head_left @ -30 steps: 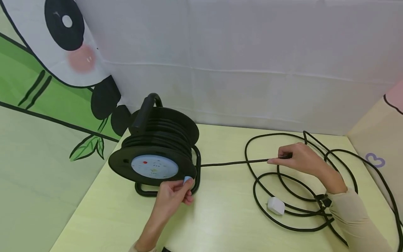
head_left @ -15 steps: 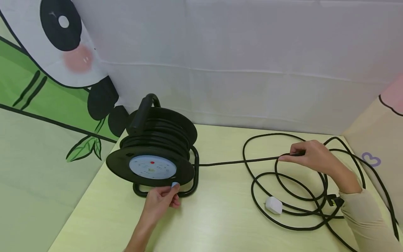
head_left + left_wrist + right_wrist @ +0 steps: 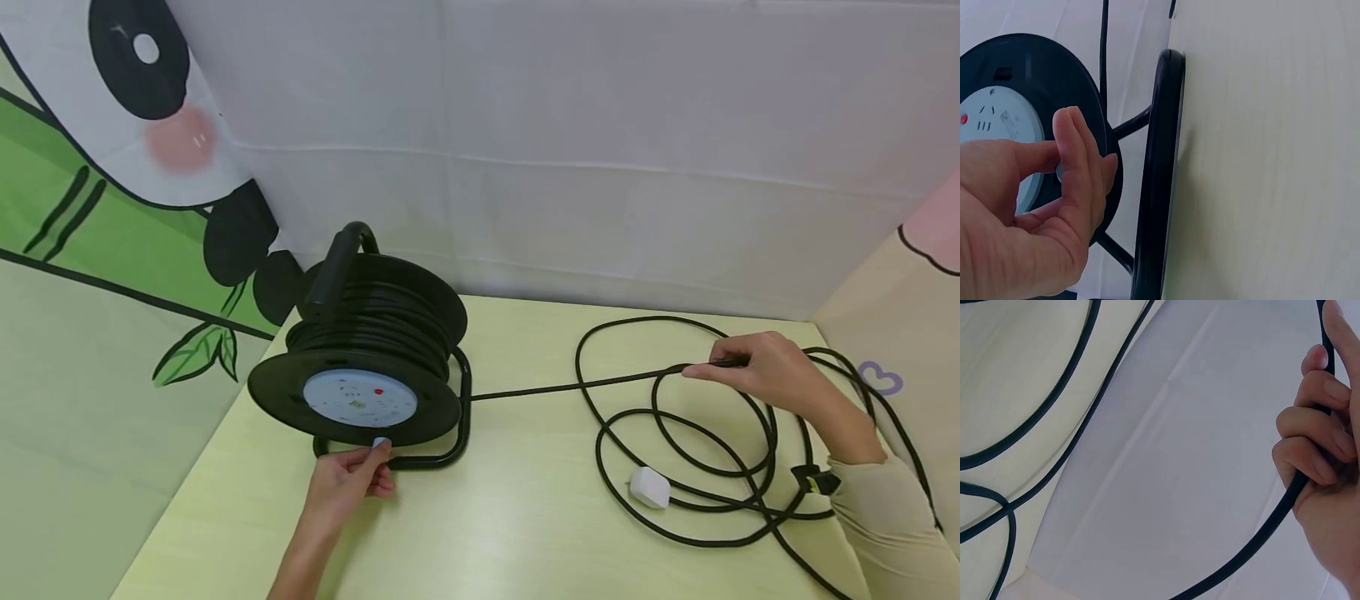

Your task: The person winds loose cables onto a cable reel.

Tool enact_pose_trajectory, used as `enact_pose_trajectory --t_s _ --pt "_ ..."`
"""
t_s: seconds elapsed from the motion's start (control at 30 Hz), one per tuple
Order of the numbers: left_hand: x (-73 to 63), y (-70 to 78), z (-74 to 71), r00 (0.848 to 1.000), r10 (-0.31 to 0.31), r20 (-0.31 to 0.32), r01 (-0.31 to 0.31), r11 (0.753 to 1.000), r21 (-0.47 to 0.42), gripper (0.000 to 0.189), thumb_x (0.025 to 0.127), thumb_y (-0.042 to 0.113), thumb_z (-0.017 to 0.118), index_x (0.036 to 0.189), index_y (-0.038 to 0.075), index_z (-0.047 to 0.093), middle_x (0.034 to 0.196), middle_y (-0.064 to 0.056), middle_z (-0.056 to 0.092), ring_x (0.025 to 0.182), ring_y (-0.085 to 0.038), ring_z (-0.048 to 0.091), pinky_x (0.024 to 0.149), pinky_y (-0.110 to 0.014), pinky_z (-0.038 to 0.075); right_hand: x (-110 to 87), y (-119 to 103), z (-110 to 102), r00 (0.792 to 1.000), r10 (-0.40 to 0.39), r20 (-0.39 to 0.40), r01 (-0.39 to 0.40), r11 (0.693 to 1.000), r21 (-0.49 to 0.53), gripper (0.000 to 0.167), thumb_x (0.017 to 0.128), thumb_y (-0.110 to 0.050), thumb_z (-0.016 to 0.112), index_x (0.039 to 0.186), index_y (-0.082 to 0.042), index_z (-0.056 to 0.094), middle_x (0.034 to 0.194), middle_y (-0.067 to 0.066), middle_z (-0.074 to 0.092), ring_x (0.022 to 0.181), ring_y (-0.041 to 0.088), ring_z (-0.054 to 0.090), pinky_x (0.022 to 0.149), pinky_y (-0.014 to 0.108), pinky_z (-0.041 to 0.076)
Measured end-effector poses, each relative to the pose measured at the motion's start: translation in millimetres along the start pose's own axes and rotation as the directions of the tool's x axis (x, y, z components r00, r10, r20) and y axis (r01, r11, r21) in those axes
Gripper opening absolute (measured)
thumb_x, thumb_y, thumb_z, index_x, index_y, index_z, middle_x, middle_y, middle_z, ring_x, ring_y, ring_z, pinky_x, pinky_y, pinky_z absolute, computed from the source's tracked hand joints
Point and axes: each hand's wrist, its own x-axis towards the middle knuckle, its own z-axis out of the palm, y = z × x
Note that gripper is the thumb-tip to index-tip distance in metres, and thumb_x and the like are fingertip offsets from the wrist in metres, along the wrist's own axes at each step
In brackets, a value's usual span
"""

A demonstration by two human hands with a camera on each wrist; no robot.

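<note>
Consists of a flat, pale yellow, faintly streaked tabletop (image 3: 510, 533). Bears, toward the left, a black tubular stand (image 3: 431, 461), carrying a large round black cable reel (image 3: 375, 317). Toward the right, holds loose, overlapping loops of thin round black cord (image 3: 722, 546), crossing one another in several places. Inside the lowest loop, supports a small blocky white plug (image 3: 649, 487), close beside a strand.
</note>
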Motion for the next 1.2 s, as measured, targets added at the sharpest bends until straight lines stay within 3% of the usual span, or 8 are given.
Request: enact_pose_trajectory --t_s 0.47,0.7,0.87,1.0,1.2 --pt "0.3 5.9 -38.3 0.995 -0.027 -0.098 0.030 0.999 0.028 0.039 0.103 0.018 0.065 0.114 -0.019 0.066 0.076 -0.009 0.069 0.063 -0.014 0.072 0.065 -0.030 0.065 -6.8 23 -3 1.000 0.017 -0.022 -0.017 1.000 0.001 0.028 0.092 -0.030 0.080 0.071 -0.028 0.062 0.061 -0.014 0.042 0.055 0.003 0.034 0.050 0.024 0.026" --pt "-3.5 16.1 -58.6 0.988 -0.040 -0.146 0.047 0.998 0.043 0.048 0.102 0.026 0.067 0.120 -0.018 0.063 0.075 -0.002 0.070 0.062 -0.012 0.072 0.067 -0.027 0.064 -9.4 32 -4 0.997 0.039 -0.060 -0.039 0.999 0.013 0.030 0.094 -0.027 0.078 0.072 -0.022 0.058 0.061 -0.011 0.035 0.055 0.002 0.030 0.048 0.026 0.022" --pt "-5.2 24.9 -68.2 0.981 -0.017 -0.192 0.021 1.000 0.021 0.049 0.101 0.028 0.068 0.120 -0.018 0.064 0.071 0.000 0.070 0.060 -0.011 0.072 0.066 -0.027 0.064 -10.8 35 -3 0.996 0.058 -0.062 -0.056 0.998 0.036 0.026 0.096 -0.027 0.076 0.075 -0.021 0.061 0.061 -0.009 0.036 0.054 0.004 0.031 0.048 0.027 0.023" --pt "-6.7 31.7 -73.8 0.975 0.008 -0.221 -0.009 1.000 -0.004 0.047 0.099 0.029 0.071 0.113 -0.016 0.068 0.069 -0.001 0.069 0.058 -0.012 0.071 0.064 -0.026 0.063 -12.5 35 -2 0.995 0.090 -0.048 -0.087 0.995 0.050 0.023 0.097 -0.027 0.075 0.078 -0.020 0.064 0.061 -0.008 0.038 0.054 0.005 0.032 0.049 0.027 0.024" --pt "-8.2 42.2 -81.2 0.971 0.013 -0.239 -0.019 0.999 -0.026 0.033 0.096 0.033 0.075 0.095 0.000 0.077 0.069 0.000 0.070 0.058 -0.012 0.071 0.064 -0.027 0.063 -12.8 36 0 0.994 0.110 -0.026 -0.110 0.993 0.031 0.021 0.098 -0.031 0.073 0.082 -0.018 0.067 0.062 -0.006 0.041 0.055 0.006 0.035 0.052 0.026 0.027"
